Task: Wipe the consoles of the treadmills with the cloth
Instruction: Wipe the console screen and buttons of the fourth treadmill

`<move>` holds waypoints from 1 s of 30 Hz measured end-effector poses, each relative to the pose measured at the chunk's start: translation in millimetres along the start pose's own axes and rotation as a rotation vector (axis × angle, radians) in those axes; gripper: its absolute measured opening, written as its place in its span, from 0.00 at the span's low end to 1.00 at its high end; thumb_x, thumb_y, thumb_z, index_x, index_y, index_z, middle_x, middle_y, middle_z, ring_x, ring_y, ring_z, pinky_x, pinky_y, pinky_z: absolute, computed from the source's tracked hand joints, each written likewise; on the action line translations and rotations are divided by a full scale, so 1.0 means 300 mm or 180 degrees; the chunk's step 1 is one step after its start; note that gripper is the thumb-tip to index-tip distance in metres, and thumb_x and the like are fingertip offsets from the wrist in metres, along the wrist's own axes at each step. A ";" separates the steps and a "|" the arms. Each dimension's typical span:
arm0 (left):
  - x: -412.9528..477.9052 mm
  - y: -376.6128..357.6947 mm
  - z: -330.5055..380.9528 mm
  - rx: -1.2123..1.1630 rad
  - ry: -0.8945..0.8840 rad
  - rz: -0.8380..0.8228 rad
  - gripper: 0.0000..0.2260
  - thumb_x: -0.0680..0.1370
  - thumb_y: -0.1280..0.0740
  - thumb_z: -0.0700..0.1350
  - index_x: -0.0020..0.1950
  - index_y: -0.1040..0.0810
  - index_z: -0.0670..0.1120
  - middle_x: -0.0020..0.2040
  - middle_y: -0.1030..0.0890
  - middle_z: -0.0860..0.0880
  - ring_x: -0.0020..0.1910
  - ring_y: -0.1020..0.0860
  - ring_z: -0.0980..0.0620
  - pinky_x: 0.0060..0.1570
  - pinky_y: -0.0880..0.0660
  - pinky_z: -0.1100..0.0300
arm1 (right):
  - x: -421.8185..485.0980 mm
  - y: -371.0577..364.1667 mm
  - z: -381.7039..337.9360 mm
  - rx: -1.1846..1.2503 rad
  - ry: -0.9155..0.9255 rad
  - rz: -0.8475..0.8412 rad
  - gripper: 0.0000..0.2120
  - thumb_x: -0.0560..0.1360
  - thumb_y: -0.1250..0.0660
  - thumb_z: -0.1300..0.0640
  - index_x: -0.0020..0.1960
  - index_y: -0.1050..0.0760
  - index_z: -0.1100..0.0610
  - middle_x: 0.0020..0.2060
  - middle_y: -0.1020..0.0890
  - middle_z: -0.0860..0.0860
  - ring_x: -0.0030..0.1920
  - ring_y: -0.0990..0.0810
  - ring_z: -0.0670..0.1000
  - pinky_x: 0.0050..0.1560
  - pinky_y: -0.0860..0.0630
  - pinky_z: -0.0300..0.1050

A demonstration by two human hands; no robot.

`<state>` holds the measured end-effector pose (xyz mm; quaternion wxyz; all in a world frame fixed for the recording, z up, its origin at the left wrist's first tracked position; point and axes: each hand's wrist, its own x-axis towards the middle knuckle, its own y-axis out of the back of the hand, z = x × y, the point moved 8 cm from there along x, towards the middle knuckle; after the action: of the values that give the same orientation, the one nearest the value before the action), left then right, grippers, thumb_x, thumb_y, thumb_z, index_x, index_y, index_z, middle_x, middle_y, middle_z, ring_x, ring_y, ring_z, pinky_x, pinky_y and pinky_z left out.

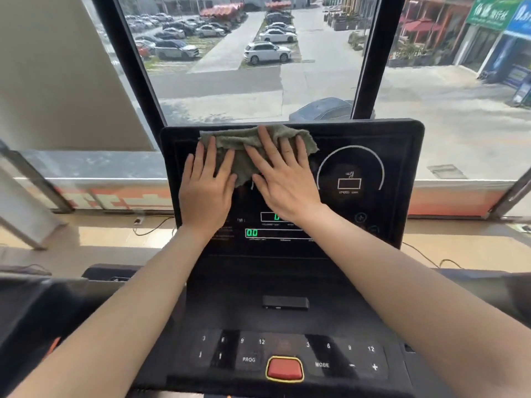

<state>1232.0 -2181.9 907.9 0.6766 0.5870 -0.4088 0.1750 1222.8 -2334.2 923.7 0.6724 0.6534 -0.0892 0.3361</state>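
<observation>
Left hand [205,188] and right hand [283,179] pressed the cloth [238,145] flat on the console [402,156] at eleven o'clock, fingers [300,147] straight and apart. Wiping seemed barely begun: the dial [350,173] at three o'clock and the keypad [287,351] at six looked undone.

A crumpled grey-green cloth [230,139] is spread against the upper left of the black treadmill console [402,145], reaching its top edge. It is pressed flat by the left hand [205,191] and right hand [287,182]. On the ledge below, a small black bar [286,303], possibly a clip, is seen.
</observation>
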 end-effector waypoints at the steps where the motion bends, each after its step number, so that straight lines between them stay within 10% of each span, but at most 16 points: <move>1: -0.016 0.008 -0.051 -0.0012 0.0089 -0.0012 0.21 0.87 0.43 0.51 0.80 0.35 0.49 0.81 0.40 0.42 0.80 0.42 0.41 0.78 0.42 0.43 | 0.025 -0.008 -0.045 0.0007 0.0095 -0.0013 0.28 0.84 0.48 0.44 0.81 0.48 0.48 0.81 0.51 0.53 0.79 0.45 0.61 0.78 0.55 0.62; 8: -0.137 0.039 -0.230 0.0042 0.0421 -0.0063 0.20 0.85 0.39 0.48 0.77 0.30 0.45 0.79 0.35 0.39 0.78 0.38 0.37 0.76 0.37 0.41 | 0.061 -0.072 -0.240 0.0077 0.0507 -0.0251 0.28 0.83 0.48 0.44 0.81 0.46 0.50 0.81 0.50 0.53 0.78 0.42 0.60 0.78 0.53 0.59; 18: -0.185 -0.012 0.134 -0.0423 -0.0418 0.0090 0.15 0.82 0.32 0.41 0.68 0.21 0.39 0.74 0.28 0.38 0.70 0.29 0.38 0.72 0.31 0.47 | -0.280 -0.068 0.039 0.0319 -0.0130 -0.0150 0.25 0.84 0.45 0.49 0.80 0.43 0.51 0.81 0.50 0.51 0.77 0.40 0.58 0.79 0.50 0.56; 30: -0.058 -0.075 0.637 -0.1092 -0.1103 0.0436 0.07 0.79 0.28 0.41 0.56 0.15 0.44 0.65 0.19 0.44 0.60 0.22 0.42 0.62 0.26 0.50 | -0.584 0.091 0.533 0.0365 -0.0885 0.1166 0.08 0.79 0.32 0.66 0.55 0.17 0.63 0.64 0.20 0.56 0.61 0.20 0.63 0.62 0.22 0.56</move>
<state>1171.1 -2362.4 875.7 0.6727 0.4557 -0.5811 0.0453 1125.6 -2545.2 869.0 0.5433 0.7034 -0.2788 0.3638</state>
